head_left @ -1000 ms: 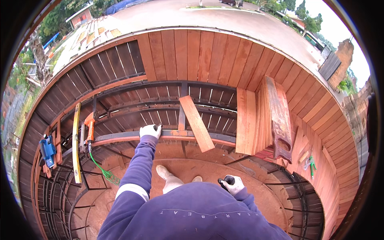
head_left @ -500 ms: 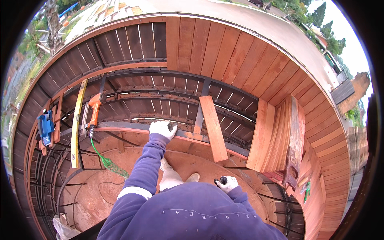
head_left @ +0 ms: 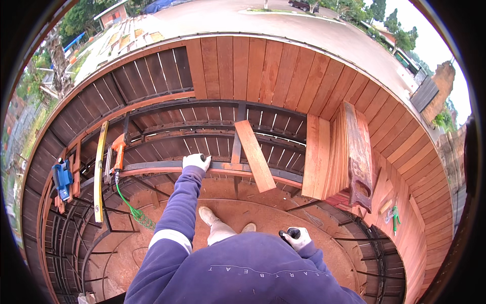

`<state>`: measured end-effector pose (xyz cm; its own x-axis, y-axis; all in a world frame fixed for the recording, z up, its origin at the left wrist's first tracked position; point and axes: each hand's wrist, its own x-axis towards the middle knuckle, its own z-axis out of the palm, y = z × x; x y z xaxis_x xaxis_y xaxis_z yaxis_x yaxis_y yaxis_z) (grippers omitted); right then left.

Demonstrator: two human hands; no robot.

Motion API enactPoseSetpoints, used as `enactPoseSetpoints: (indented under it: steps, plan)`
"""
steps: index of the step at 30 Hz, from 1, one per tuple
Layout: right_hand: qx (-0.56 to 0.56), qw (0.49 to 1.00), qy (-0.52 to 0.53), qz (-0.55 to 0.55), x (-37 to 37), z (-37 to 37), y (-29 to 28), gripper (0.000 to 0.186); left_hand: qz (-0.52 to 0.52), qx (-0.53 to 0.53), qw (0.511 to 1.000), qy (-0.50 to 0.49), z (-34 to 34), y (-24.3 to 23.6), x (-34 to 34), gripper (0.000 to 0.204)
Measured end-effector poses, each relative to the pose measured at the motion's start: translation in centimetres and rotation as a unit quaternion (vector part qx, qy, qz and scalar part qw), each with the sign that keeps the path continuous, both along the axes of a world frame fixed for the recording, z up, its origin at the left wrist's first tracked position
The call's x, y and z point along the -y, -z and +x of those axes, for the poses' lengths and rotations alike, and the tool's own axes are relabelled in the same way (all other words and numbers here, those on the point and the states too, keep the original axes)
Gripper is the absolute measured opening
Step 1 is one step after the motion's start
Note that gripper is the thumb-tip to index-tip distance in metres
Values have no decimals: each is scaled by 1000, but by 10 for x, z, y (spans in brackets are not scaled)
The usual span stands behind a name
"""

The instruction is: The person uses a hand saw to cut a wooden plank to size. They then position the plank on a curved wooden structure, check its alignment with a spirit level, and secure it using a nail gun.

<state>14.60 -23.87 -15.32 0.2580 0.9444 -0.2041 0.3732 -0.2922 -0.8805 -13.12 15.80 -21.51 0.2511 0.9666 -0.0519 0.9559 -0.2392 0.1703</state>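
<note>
My left hand (head_left: 196,162), in a white glove with dark fingertips, is closed over the curved frame rail (head_left: 217,166) in front of me. Right of it, a loose reddish board (head_left: 254,156) lies slanted across the dark frame. My right hand (head_left: 298,237), also gloved, is held low beside my body with its fingers curled. Something black shows at those fingers; whether it is an object or the glove's coating is unclear. Farther right, a handsaw (head_left: 360,190) with a worn reddish handle lies on a row of stacked boards (head_left: 336,157).
On the left rest a yellow spirit level (head_left: 100,172), an orange nail gun (head_left: 119,152) with a green coiled hose (head_left: 142,218), and a blue power tool (head_left: 63,179). A green-handled tool (head_left: 396,219) lies right. Fitted planks (head_left: 273,71) line the curved backrest. Metal struts jut above the earth floor.
The view has shifted, so the boards and saw appear farther left. My left shoe has come into sight on the floor. My left hand stays on the rail; my right hand remains curled.
</note>
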Motion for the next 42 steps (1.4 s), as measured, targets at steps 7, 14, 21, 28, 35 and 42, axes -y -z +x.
enactPoseSetpoints:
  steps: [7,14,21,28,35,42]
  plan:
    - [-5,999,-22,-31,-5,11,22,27,1,-8,1000,-22,4,-2,2,50]
    - [-65,995,-49,-63,-56,2,40,35,16,13,1000,-13,2,-8,17,43]
    - [144,970,-172,-94,-90,-11,28,34,45,42,998,12,5,-14,19,42]
    - [-49,989,-135,20,-52,3,-33,22,37,18,999,-6,3,-6,9,44]
    - [15,998,-48,-39,-5,-4,-31,31,-3,28,999,-35,-2,18,-11,47]
    - [-112,988,-104,12,-20,10,-24,22,44,39,998,-15,1,15,-3,44]
